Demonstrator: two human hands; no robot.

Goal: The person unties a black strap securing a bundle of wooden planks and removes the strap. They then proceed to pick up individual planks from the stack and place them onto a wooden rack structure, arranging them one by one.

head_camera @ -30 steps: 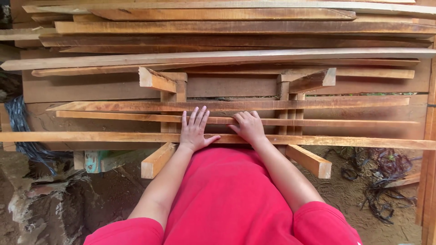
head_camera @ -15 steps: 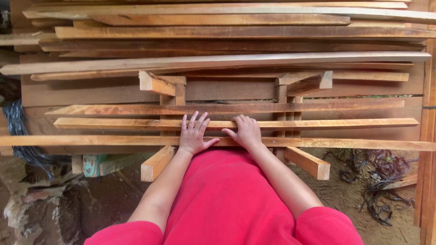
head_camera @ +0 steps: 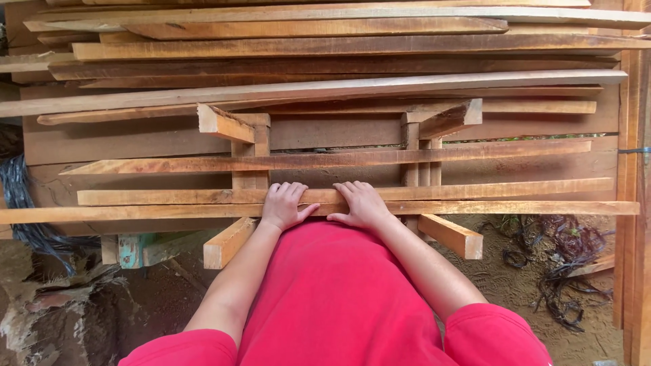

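Observation:
Three long thin wooden slats lie across a wooden trestle frame [head_camera: 224,125] in front of me. My left hand [head_camera: 281,205] and my right hand [head_camera: 359,203] rest side by side at the middle. Their fingers are hooked over the far edge of the second slat [head_camera: 508,190] and their palms lie on the nearest slat [head_camera: 508,207]. These two slats lie almost edge to edge. A third, darker slat [head_camera: 339,160] lies farther away, untouched. My red shirt [head_camera: 339,298] fills the lower middle of the view.
A tall stack of long planks [head_camera: 339,47] lies beyond the trestle. Upright boards [head_camera: 630,203] stand at the right edge. Tangled wires [head_camera: 563,261] lie on the dirt at the right, and dark cables [head_camera: 20,203] at the left. A green-painted wood piece [head_camera: 129,249] sits under the trestle.
My fingers went from spread flat to curled over the second slat. That slat has slid toward me, closing the gap to the nearest slat.

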